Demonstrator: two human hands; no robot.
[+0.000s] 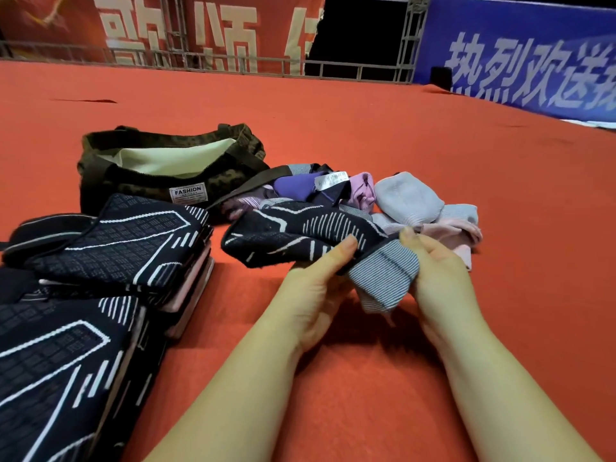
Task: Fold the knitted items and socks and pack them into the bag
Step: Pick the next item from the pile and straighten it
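A red carpet (366,135) runs back to red and blue banners with large Chinese characters. Near its front edge, the left hand (320,288) and right hand (436,268) pinch a black patterned sock (293,235) by its grey striped cuff (383,278), fingers clamped on the fabric. The loose toe could drag the unfolded sock pile (400,201) behind it. The open camouflage bag (173,161), at the left beyond the folded knit stack (116,241), reads "FASHION".

Knitwear, socks and bag on the red floor

Black patterned knit (293,236) lies unfolded beside pastel socks (406,198); folded knits (113,241) stacked left; camouflage bag (166,168) gapes open behind.
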